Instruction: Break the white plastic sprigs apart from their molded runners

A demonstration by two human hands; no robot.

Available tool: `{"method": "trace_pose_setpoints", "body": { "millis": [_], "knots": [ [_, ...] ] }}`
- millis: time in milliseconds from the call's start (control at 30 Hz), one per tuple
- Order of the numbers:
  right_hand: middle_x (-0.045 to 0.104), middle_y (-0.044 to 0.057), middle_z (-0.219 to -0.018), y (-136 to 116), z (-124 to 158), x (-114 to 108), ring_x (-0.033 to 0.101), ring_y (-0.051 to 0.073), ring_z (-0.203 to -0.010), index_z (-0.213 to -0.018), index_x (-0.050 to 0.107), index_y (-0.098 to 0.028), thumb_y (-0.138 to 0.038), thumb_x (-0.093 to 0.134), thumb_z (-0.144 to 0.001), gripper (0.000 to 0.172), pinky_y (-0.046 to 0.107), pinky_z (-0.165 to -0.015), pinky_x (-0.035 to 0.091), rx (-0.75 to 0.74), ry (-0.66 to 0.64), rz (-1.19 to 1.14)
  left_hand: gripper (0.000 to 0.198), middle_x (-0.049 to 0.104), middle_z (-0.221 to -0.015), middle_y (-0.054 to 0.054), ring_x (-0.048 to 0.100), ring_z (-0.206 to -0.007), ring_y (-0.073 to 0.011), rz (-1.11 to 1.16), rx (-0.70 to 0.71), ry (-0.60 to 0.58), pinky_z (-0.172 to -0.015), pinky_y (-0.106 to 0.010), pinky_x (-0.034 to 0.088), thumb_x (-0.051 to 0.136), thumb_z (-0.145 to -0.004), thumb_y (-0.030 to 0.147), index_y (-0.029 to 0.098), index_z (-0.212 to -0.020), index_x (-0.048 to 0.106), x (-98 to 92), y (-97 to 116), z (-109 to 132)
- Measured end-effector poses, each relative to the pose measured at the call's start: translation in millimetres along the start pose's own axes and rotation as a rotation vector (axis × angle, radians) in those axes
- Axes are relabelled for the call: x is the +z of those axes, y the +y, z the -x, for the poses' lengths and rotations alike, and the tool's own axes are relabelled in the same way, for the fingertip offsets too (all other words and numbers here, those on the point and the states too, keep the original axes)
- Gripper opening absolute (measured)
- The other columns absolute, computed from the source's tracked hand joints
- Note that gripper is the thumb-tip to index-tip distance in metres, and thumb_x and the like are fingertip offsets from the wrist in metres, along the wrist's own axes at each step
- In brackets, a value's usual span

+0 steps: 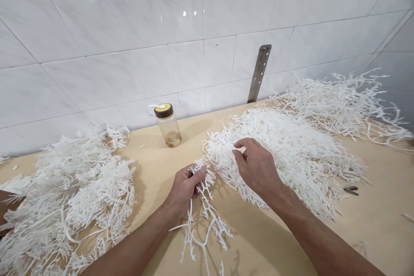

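Observation:
My left hand [189, 185] is closed around a white branching plastic sprig [207, 215], with thumb over its bunched top. The forked stems hang below the hand toward the table's front. To its right, my right hand [257, 161] hovers over the near left part of a large heap of white sprigs [287, 151]. Its thumb and fingertips are drawn together in a pinch. Something small and white shows at the fingertips, too like the heap behind it to make out.
Another heap of white branched pieces [93, 185] covers the table's left. A clear bottle [168, 127] with a dark and yellow lid stands near the tiled wall. Longer white branches [343, 103] lie at the back right. A small dark tool [351, 190] rests beside the right heap.

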State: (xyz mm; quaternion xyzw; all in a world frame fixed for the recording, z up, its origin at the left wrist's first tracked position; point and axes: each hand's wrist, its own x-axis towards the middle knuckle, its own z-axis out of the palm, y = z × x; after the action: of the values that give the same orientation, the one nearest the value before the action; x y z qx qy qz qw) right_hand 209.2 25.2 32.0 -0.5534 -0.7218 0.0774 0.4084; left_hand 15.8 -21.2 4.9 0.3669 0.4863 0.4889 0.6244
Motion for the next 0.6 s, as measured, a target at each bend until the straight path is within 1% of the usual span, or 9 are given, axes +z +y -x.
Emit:
{"method": "trace_pose_setpoints", "body": {
  "millis": [67,133,167,233,367,467,600],
  "knots": [
    [0.068,0.006,-0.093,-8.9,4.7,2.4,0.057,0.014,-0.062,-0.091,0.064,-0.016,-0.022,0.049,-0.091,0.015,0.029,-0.063,0.043,-0.027,-0.100,-0.100,0.039,0.045,-0.055,0.004,0.037,-0.048,-0.0068,0.031,0.005,0.014,-0.046,-0.021,0.026,0.077,-0.072,0.045,0.016,-0.068,0.051,1.7,-0.4,-0.3],
    [0.069,0.005,-0.090,-18.5,10.5,7.0,0.059,0.014,-0.065,-0.089,0.068,-0.018,-0.026,0.050,-0.092,0.019,0.028,-0.063,0.044,-0.013,-0.249,-0.194,0.039,0.044,-0.055,0.005,0.035,-0.047,-0.0058,0.052,0.017,0.019,-0.046,-0.020,0.025,0.078,-0.071,0.045,0.016,-0.069,0.052,3.4,0.0,0.1],
    [0.070,0.004,-0.088,-22.5,13.3,9.4,0.060,0.015,-0.067,-0.089,0.069,-0.019,-0.027,0.052,-0.091,0.019,0.028,-0.063,0.045,-0.004,-0.308,-0.223,0.040,0.042,-0.054,0.006,0.033,-0.046,-0.0052,0.053,0.026,0.021,-0.045,-0.020,0.024,0.078,-0.071,0.045,0.016,-0.068,0.051,4.0,0.4,0.5],
    [0.071,0.003,-0.087,-27.8,17.8,13.6,0.061,0.016,-0.069,-0.089,0.071,-0.020,-0.027,0.056,-0.089,0.017,0.028,-0.064,0.045,0.004,-0.372,-0.254,0.042,0.039,-0.053,0.007,0.029,-0.045,-0.0044,0.033,0.047,0.027,-0.044,-0.020,0.021,0.078,-0.071,0.046,0.016,-0.066,0.050,4.6,1.5,1.1],
    [0.071,0.003,-0.088,-29.9,20.9,18.2,0.062,0.016,-0.072,-0.090,0.072,-0.020,-0.025,0.056,-0.089,0.017,0.028,-0.065,0.046,0.025,-0.378,-0.288,0.042,0.038,-0.053,0.007,0.028,-0.045,-0.0046,-0.005,0.045,0.008,-0.043,-0.020,0.020,0.075,-0.074,0.049,0.016,-0.068,0.050,4.0,2.4,1.1],
    [0.070,0.004,-0.086,-29.6,20.7,19.8,0.062,0.016,-0.074,-0.088,0.072,-0.019,-0.023,0.055,-0.089,0.017,0.028,-0.067,0.046,0.024,-0.369,-0.264,0.042,0.037,-0.052,0.007,0.027,-0.044,-0.0044,-0.019,0.046,0.014,-0.043,-0.021,0.020,0.075,-0.074,0.049,0.016,-0.067,0.050,4.2,2.5,1.1],
    [0.069,0.003,-0.082,-31.4,23.5,23.4,0.061,0.016,-0.070,-0.085,0.069,-0.019,-0.021,0.055,-0.088,0.015,0.029,-0.065,0.044,0.015,-0.332,-0.206,0.044,0.039,-0.052,0.007,0.028,-0.044,-0.0043,-0.060,0.077,0.039,-0.044,-0.021,0.022,0.077,-0.071,0.050,0.016,-0.065,0.050,5.8,1.9,2.0]
  ]
}}
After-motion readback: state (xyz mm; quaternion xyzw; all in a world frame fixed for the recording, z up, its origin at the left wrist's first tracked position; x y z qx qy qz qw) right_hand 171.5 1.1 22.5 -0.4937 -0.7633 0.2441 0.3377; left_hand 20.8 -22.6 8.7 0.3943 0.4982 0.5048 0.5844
